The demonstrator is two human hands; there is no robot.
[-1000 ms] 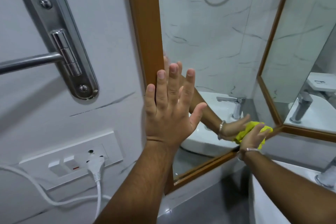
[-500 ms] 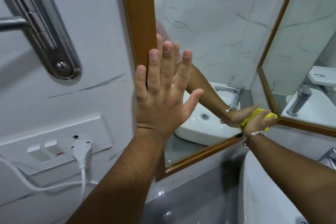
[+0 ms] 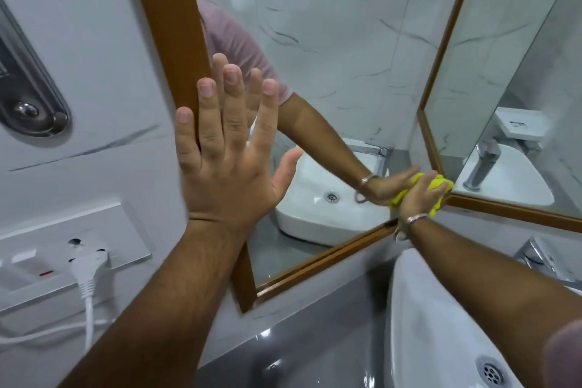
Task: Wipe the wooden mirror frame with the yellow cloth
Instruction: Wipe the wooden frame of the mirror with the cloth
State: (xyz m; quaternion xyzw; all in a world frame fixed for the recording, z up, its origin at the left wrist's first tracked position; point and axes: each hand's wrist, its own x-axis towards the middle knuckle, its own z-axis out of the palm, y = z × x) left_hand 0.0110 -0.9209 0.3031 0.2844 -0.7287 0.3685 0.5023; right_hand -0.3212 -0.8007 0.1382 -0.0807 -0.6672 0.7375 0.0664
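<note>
The wooden mirror frame [image 3: 170, 25] is brown, with a wide left upright and a thin bottom rail [image 3: 318, 264] running to the right corner. My left hand [image 3: 226, 161] lies flat with fingers spread, pressed across the left upright and the glass. My right hand [image 3: 420, 195] grips the bunched yellow cloth [image 3: 439, 184] and presses it on the frame's lower right corner, where a second framed mirror [image 3: 504, 213] meets it. The cloth is mostly hidden under my fingers.
A white basin [image 3: 434, 324] sits below my right arm on a grey counter [image 3: 299, 353], with a chrome tap [image 3: 535, 255] behind. On the left wall are a switch plate with a white plug [image 3: 89, 264] and a steel bar bracket [image 3: 34, 98].
My right hand has slid the yellow cloth to the right along the bottom rail into the corner. My view has dropped lower and closer. The left hand stays flat on the frame.
</note>
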